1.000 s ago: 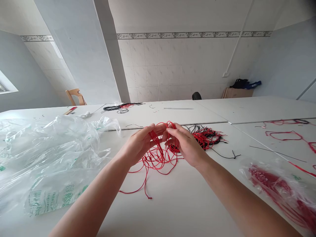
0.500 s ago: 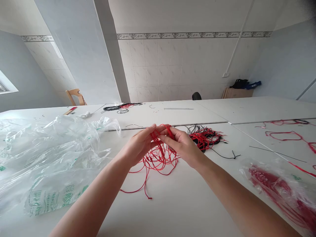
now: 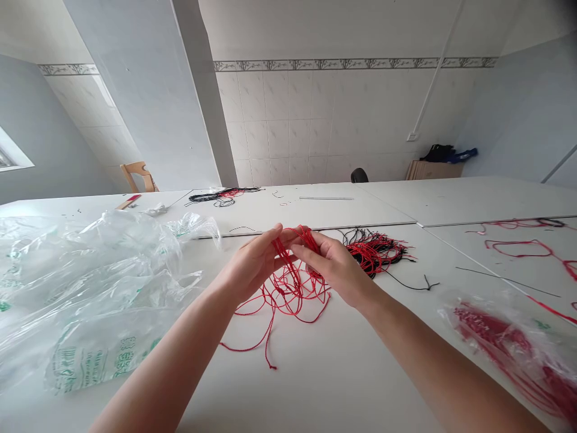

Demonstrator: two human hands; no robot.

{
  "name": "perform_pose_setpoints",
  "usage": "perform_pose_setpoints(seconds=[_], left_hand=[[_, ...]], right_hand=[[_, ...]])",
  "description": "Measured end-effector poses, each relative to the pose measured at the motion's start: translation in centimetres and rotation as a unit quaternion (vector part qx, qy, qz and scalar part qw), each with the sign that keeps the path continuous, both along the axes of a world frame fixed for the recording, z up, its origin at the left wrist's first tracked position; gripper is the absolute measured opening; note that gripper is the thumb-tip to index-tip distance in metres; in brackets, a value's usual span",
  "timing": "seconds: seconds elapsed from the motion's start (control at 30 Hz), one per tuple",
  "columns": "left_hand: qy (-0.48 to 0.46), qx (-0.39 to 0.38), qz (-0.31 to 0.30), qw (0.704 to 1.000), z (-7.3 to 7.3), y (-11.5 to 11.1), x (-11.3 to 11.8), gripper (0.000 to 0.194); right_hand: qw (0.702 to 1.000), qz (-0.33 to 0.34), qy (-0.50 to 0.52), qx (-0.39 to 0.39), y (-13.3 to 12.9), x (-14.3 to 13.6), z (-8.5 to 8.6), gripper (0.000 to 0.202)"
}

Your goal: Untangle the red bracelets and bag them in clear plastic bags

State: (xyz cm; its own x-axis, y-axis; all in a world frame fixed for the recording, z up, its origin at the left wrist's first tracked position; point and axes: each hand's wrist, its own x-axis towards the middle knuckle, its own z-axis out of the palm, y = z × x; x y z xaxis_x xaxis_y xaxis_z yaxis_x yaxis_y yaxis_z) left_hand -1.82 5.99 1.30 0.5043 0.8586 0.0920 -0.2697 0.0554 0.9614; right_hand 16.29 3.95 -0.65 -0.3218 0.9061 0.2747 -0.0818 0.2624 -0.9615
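Several thin red cords (image 3: 295, 291) hang in loose loops between my hands, their lower ends lying on the white table. My left hand (image 3: 256, 264) holds a group of the cords between thumb and fingers. On the right, my right hand (image 3: 331, 260) has its fingers closed around the other part of the bundle, thumb pointing left. The fingertips of both hands are close together, partly hidden behind the cords. Just beyond my right hand lies a tangled pile of red and black cords (image 3: 378, 249).
Crumpled clear plastic bags (image 3: 103, 300) cover the left side of the table. A clear bag of dark red cords (image 3: 509, 343) lies at the right front. Farther back are a black cord bundle (image 3: 211, 197), a ruler (image 3: 326, 198) and loose cords (image 3: 518, 248) at right.
The hanging red loops have shifted slightly and spread a little to the right. My right thumb has moved slightly up and left. My left hand has barely moved.
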Motion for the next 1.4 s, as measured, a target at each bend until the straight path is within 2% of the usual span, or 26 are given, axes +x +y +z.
perform_pose_setpoints(seconds=[0.2, 0.6, 0.9, 1.03, 1.17, 1.4], left_hand=[[0.001, -0.028, 0.01, 1.0, 0.01, -0.05, 0.11, 0.043], [0.004, -0.022, -0.002, 1.0, 0.07, -0.1, 0.14, 0.045], [-0.007, -0.014, -0.007, 1.0, 0.09, -0.07, 0.16, 0.043], [0.003, 0.008, -0.039, 0.999, 0.28, -0.14, 0.1, 0.045], [-0.011, 0.004, -0.026, 1.0, 0.24, -0.03, 0.06, 0.043], [0.006, 0.014, -0.032, 0.999, 0.27, 0.02, 0.01, 0.047]], right_hand=[[1.0, 0.013, -0.022, 0.01, 0.03, -0.1, -0.01, 0.029], [0.999, 0.007, -0.04, 0.011, 0.1, 0.02, -0.08, 0.022], [1.0, 0.0, 0.014, 0.0, -0.05, -0.2, -0.12, 0.016], [0.999, -0.003, 0.042, -0.01, -0.22, -0.38, 0.01, 0.012], [0.999, -0.015, 0.03, -0.014, -0.14, -0.28, -0.04, 0.021], [1.0, 0.01, -0.017, 0.007, -0.14, -0.02, 0.19, 0.031]])
